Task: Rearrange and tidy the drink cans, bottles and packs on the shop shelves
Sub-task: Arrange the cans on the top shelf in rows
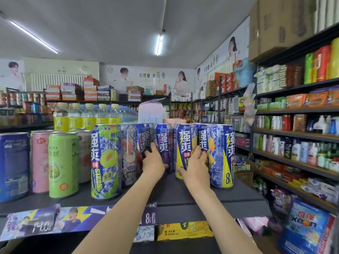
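On the dark grey shelf top [183, 195], the left hand [153, 163] curls its fingers round a tall purple-and-blue drink can [163, 143], while the right hand [197, 166] grips a tall yellow-and-blue lemon can [185, 149]. Better to slide both upright cans than lift them, labels facing forward, closing the gap between them without nudging the neighbouring cans.

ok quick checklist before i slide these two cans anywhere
1. Left hand grips the purple can: ok.
2. Right hand grips the yellow lemon can: ok.
3. Both cans upright on the shelf: ok.
4. Bare shelf in front of the cans: ok.
5. Labels facing front: lemon ok, purple partly covered, cannot tell.
6. Green melon can apart from the left hand: ok.
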A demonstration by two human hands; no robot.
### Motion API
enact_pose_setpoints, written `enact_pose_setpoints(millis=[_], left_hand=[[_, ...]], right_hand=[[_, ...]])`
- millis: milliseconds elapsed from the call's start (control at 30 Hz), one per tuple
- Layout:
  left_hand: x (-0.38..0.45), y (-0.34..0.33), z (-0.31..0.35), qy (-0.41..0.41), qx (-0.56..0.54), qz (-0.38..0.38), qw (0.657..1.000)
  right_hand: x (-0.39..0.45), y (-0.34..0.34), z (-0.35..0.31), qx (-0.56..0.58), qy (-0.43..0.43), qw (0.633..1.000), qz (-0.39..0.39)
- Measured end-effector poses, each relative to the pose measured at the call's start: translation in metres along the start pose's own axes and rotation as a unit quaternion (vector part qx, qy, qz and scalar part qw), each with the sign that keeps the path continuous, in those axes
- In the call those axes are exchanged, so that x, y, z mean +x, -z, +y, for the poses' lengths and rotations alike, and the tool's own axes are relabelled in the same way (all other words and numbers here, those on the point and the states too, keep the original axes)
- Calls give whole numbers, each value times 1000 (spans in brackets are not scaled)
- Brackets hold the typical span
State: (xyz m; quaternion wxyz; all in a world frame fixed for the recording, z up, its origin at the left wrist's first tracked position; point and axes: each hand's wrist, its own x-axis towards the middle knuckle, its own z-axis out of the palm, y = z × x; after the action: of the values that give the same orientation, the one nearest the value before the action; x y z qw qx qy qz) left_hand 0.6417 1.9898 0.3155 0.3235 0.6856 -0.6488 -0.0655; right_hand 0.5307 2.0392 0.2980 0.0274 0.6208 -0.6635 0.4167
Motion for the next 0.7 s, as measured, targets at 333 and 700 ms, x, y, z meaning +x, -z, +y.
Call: enact_pose_setpoints(millis=[333,700], left_hand=[[26,-18,2,-24,18,42,999],[41,-23,-2,-43,13,12,999]], right_hand=[[0,0,-1,-38,12,999,15],[-1,0,-2,-25,42,998,27]])
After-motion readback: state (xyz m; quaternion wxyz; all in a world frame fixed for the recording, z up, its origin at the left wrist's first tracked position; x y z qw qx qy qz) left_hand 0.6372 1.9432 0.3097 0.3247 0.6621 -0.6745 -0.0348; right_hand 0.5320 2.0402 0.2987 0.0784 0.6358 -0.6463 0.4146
